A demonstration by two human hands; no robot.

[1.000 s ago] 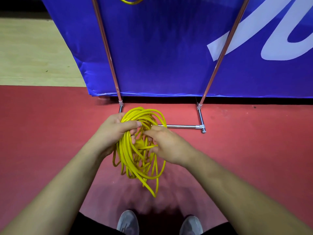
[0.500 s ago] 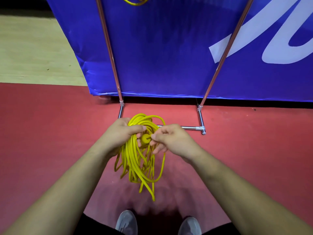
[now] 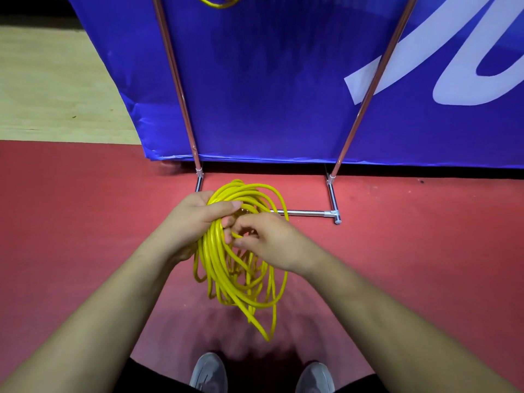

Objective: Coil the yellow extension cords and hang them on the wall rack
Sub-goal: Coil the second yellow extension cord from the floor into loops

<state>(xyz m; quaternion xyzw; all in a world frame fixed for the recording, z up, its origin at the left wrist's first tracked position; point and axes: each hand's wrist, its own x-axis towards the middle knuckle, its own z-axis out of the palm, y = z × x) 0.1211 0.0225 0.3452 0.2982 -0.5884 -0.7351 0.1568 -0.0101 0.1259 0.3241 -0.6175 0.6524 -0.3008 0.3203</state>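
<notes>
the yellow cord bundle [image 3: 226, 268] hangs in the air over the red floor [image 3: 425, 265], just before the rack's metal foot [image 3: 309, 213]. the left hand [image 3: 192, 222] wraps its fingers [image 3: 224, 207] round the top of the loops so they do not fall apart; the right hand [image 3: 269, 239] pinches one strand, probably to tuck the end.

Cords: two, held coil [image 3: 224, 268], top coil [image 3: 219, 2]
Hands: two, left hand [image 3: 195, 219], right hand [image 3: 273, 239]
Shoes [image 3: 208, 373]: two
Rack poles [image 3: 175, 80]: two
Banner [image 3: 269, 80]: one
</notes>
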